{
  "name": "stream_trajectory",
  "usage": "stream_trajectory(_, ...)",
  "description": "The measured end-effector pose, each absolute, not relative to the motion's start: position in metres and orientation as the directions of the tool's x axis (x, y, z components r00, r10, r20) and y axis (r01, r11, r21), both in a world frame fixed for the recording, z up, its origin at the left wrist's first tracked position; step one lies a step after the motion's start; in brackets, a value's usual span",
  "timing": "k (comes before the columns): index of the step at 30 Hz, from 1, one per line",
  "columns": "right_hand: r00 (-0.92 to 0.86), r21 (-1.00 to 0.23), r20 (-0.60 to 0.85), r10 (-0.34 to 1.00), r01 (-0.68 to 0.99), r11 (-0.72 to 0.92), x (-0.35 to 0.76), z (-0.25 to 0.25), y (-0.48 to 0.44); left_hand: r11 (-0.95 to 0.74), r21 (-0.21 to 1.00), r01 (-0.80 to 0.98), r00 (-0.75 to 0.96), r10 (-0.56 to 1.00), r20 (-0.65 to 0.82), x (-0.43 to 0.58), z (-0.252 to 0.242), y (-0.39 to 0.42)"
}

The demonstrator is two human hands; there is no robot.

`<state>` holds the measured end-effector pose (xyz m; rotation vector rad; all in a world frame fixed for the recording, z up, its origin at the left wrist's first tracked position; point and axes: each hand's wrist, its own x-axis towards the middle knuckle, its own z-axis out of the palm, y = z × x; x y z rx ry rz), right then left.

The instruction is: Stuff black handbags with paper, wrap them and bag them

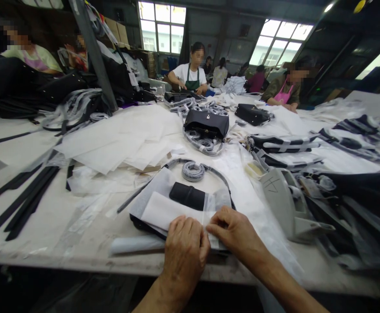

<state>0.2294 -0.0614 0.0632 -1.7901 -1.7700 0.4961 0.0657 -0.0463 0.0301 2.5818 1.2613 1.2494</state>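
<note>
A dark handbag (144, 227) lies at the table's front edge, partly covered by thin translucent wrapping paper. Across it runs a folded white wrapping sheet (170, 211). My left hand (186, 243) presses on this sheet, its fingers bent and close together. Beside it, my right hand (231, 226) is closed in a pinch at the sheet's edge, near a strip of clear film (210, 202). What lies between those fingertips is mostly hidden. A small black flap or pouch (188, 194) shows beyond the sheet. Behind it are a wrapped coil of strap (193, 171) and the curved handle (221, 177).
A grey tape dispenser (279, 204) stands at right, near wrapped dark bag parts (366, 195). White paper sheets (118, 134) spread left of centre, with black straps (35, 200) farther left. Another black bag (207, 123) sits ahead. A metal post (94, 54) rises at left; co-workers sit behind.
</note>
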Motion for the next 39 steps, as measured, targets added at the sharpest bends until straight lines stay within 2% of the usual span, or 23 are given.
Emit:
stream_trajectory(4,0.092,-0.660,-0.101,0.991,0.739,-0.136,0.235,0.068,-0.052,-0.737,0.297,0.608,0.416,0.613,0.671,0.062,0.032,-0.045)
stream_trajectory(7,0.119,-0.629,-0.184,0.976,0.749,-0.210,0.237,0.072,-0.045,-0.807,0.265,0.527,0.465,0.535,0.705,0.057,0.031,-0.044)
stream_trajectory(12,0.144,-0.619,-0.203,0.968,0.748,-0.241,0.239,0.073,-0.038,-0.899,0.249,0.361,0.570,0.424,0.704,0.048,0.028,-0.045)
stream_trajectory(18,0.139,-0.669,-0.229,0.964,0.696,-0.259,0.245,0.059,-0.031,-0.876,0.298,0.380,0.622,0.480,0.618,0.045,0.038,-0.049)
stream_trajectory(23,0.122,-0.800,-0.233,0.965,0.540,-0.261,0.252,0.068,-0.033,-0.883,0.278,0.379,0.654,0.468,0.594,0.043,0.041,-0.048)
stream_trajectory(25,0.213,-0.839,-0.154,0.965,0.487,-0.241,0.265,0.085,-0.049,-0.891,0.261,0.372,0.640,0.450,0.623,0.043,0.039,-0.047)
stream_trajectory(27,0.382,-0.823,-0.029,0.924,0.515,-0.239,0.288,0.105,-0.073,-0.898,0.245,0.366,0.607,0.430,0.669,0.044,0.036,-0.046)
stream_trajectory(30,0.584,-0.678,0.181,0.791,0.657,-0.330,0.336,0.128,-0.112,-0.904,0.229,0.361,0.561,0.407,0.721,0.045,0.029,-0.044)
stream_trajectory(31,0.623,-0.637,0.211,0.753,0.672,-0.378,0.354,0.130,-0.123,-0.904,0.227,0.361,0.554,0.404,0.728,0.046,0.027,-0.043)
stream_trajectory(33,0.695,-0.626,0.173,0.698,0.624,-0.467,0.386,0.128,-0.135,-0.906,0.220,0.361,0.549,0.397,0.736,0.047,0.022,-0.042)
stream_trajectory(35,0.746,-0.671,0.066,0.663,0.525,-0.524,0.411,0.119,-0.137,-0.913,0.196,0.357,0.559,0.377,0.739,0.046,0.019,-0.040)
stream_trajectory(39,0.773,-0.774,-0.075,0.630,0.354,-0.526,0.434,0.101,-0.125,-0.923,0.141,0.358,0.587,0.340,0.735,0.045,0.020,-0.038)
